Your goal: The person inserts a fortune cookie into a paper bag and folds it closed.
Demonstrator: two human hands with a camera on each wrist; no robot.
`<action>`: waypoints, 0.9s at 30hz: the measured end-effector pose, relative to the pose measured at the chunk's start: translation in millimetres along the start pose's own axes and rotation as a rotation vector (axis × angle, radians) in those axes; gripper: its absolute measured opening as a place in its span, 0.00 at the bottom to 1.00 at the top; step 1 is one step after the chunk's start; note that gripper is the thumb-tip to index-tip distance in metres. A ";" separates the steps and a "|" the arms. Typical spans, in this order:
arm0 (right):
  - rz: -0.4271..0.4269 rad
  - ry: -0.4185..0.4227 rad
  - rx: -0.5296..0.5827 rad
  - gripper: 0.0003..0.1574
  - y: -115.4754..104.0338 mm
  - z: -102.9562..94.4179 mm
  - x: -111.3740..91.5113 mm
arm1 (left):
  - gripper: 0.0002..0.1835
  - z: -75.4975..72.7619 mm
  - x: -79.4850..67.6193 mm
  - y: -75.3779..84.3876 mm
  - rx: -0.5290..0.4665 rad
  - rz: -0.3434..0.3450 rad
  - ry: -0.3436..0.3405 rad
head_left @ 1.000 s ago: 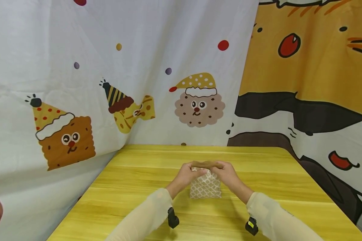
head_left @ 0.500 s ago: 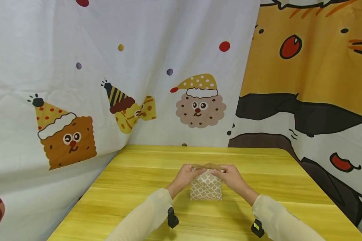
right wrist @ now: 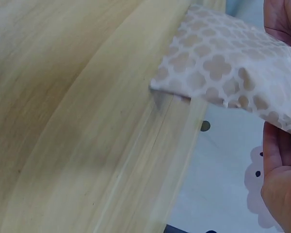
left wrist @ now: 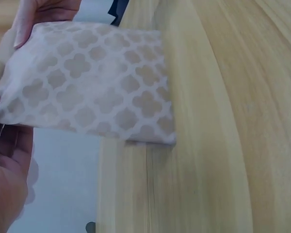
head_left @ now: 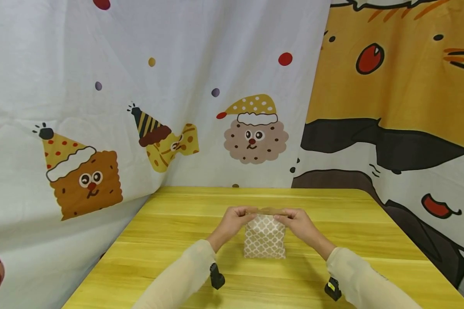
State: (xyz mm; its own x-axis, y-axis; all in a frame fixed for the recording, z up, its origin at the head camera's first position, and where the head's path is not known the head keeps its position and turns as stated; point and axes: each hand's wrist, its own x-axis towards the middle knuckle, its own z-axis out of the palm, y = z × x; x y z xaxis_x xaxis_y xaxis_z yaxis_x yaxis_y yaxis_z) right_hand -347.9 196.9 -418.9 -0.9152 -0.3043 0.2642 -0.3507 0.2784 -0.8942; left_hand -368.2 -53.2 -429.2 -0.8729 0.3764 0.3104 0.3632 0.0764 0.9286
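A small tan paper bag (head_left: 264, 236) with a white lattice pattern stands upright at the middle of the table, its lower edge on the wood. A brown strip (head_left: 271, 211) shows along its top. My left hand (head_left: 233, 221) pinches the bag's upper left corner, thumb in front and fingers behind. At the upper right corner, my right hand (head_left: 299, 222) pinches it the same way. In the left wrist view the bag (left wrist: 92, 82) slants between both hands. The right wrist view shows the bag's (right wrist: 218, 63) lower corner near the wood.
The yellow wooden table (head_left: 178, 240) runs back to a white curtain (head_left: 193, 51) with cartoon biscuits. At the right hangs an orange and dark printed cloth (head_left: 394, 94). Black wrist cameras (head_left: 217, 277) sit under both sleeves.
My hands have spread apart along the bag's top, thumbs moving out to its corners. More of the patterned front now shows. The bag stays in about the same place.
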 end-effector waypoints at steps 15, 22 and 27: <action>-0.087 0.125 -0.045 0.12 2.1 11.4 -2.5 | 0.10 -4.6 -3.7 3.0 0.134 -0.040 -0.006; -0.163 0.154 -0.067 0.11 -24.8 18.1 -14.1 | 0.04 10.1 -3.9 10.8 0.198 -0.082 0.045; -0.212 0.087 -0.068 0.12 -9.0 15.0 -9.2 | 0.02 19.7 -3.4 16.8 0.182 -0.123 0.095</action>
State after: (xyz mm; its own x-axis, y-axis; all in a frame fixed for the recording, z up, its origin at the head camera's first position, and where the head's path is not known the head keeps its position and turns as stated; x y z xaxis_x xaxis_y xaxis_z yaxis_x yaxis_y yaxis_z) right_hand -333.4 183.5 -418.7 -0.8323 -0.2835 0.4764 -0.5468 0.2781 -0.7898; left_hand -352.7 -35.0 -418.7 -0.9379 0.2660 0.2226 0.2971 0.2851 0.9113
